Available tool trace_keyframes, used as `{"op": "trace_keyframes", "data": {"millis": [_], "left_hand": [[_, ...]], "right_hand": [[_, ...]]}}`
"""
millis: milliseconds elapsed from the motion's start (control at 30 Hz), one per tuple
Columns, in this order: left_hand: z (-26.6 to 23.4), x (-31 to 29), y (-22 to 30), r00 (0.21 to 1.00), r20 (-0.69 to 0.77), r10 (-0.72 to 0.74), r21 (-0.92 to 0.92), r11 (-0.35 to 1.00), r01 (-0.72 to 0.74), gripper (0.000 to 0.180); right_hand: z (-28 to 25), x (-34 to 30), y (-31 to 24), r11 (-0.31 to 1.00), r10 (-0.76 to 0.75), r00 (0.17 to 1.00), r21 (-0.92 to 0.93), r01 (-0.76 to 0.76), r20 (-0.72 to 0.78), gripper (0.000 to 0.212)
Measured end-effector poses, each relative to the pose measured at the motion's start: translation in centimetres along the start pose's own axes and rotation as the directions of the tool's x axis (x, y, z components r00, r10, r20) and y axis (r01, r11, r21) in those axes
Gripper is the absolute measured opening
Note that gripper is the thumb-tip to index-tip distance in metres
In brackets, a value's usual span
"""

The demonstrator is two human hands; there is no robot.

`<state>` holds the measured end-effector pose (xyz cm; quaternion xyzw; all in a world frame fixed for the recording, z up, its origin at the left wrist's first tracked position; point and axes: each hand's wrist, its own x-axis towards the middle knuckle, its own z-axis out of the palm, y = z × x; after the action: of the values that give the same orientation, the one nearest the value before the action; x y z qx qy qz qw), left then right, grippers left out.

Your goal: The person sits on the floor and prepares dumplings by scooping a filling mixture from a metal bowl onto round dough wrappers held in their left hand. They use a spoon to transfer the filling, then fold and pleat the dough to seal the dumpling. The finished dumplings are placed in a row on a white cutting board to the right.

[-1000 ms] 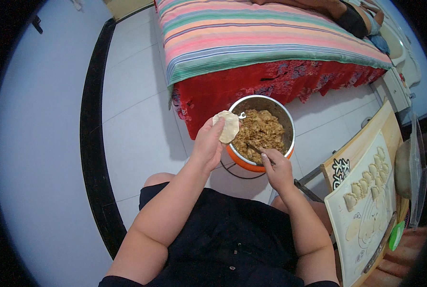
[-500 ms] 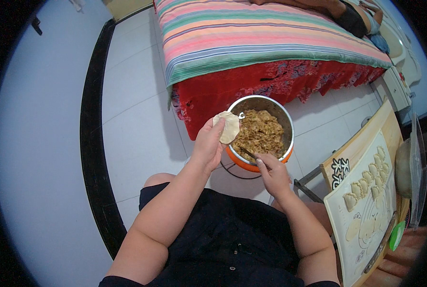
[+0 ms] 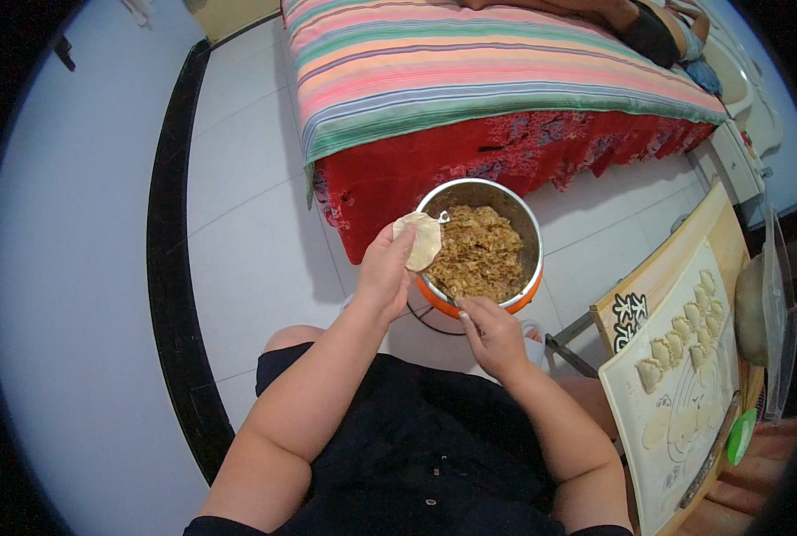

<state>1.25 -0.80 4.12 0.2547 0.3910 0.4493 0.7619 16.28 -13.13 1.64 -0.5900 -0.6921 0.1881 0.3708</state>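
Just left of the frame's centre, the left hand (image 3: pixel 387 272) has its grip closed on the edge of a round, flat dough wrapper (image 3: pixel 423 243), thumb across its face. The wrapper is held up over the left rim of a steel-lined pot (image 3: pixel 533 234) with an orange outside, mid-frame, which holds a brown, chopped filling (image 3: pixel 481 255). The right hand (image 3: pixel 491 335), below centre, is at the pot's lower rim, its fingers curled and close to the thumb; what that grip has hold of I cannot tell. At the lower right, a wooden counter (image 3: pixel 725 219) carries a white board (image 3: pixel 626 384) with rows of shaped dumplings (image 3: pixel 682 332), flat dough rounds (image 3: pixel 656 427) and a thin, dark rolling pin (image 3: pixel 713 454). A striped bed cover (image 3: pixel 470 80) fills the upper middle.
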Motion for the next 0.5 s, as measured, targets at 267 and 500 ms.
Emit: {"op": "trace_keyframes", "data": {"millis": [267, 500], "left_hand": [[-0.24, 0.19, -0.29, 1.000, 0.026, 0.005, 0.006, 1.000, -0.006, 0.031], [-0.05, 0.09, -0.16, 1.000, 0.016, -0.012, 0.002, 1.000, 0.012, 0.032]], "right_hand": [[-0.01, -0.07, -0.88, 0.995, -0.085, 0.996, -0.045, 0.087, 0.030, 0.017], [-0.07, -0.10, -0.77, 1.000, -0.020, 1.000, 0.001, 0.020, -0.021, 0.017]]}}
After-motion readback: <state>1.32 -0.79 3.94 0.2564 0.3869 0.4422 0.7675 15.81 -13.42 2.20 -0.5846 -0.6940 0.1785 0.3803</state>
